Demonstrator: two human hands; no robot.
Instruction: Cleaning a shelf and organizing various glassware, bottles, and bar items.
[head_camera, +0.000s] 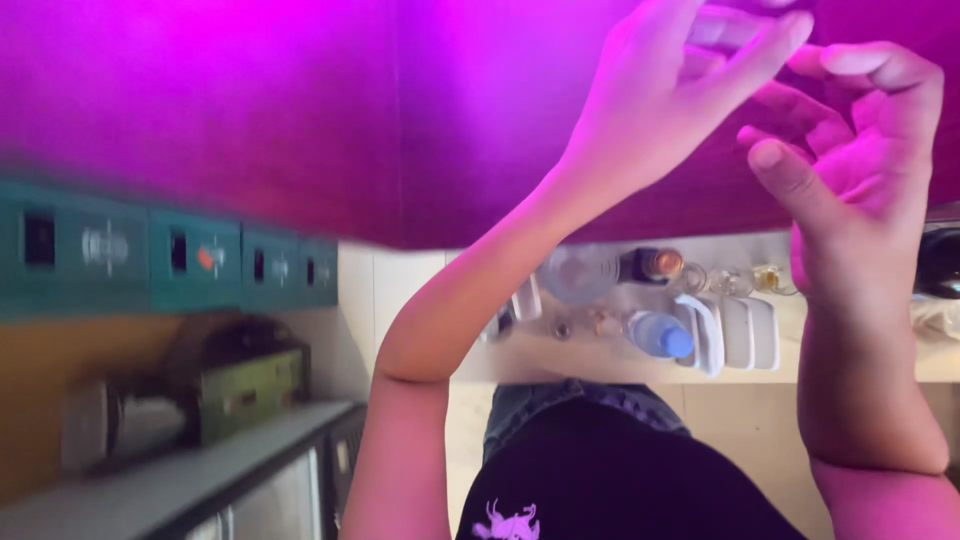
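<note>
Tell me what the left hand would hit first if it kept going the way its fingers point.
The left hand points up and to the right, toward the curled fingers of the right hand. Those would likely be met first; the fingertips already look close, though depth is hard to judge here.

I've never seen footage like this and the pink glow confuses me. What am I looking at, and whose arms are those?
This is one picture from a camera worn on a person's head, so the arms are the wearer's own, raised in strong pink light. The left hand and right hand meet near the top; the left fingertips seem to pinch something small and pale, too blurred to name. Beyond them, a light counter carries a clear bottle with a blue cap, a white handled container and small jars. Teal crates line the left side.
</note>
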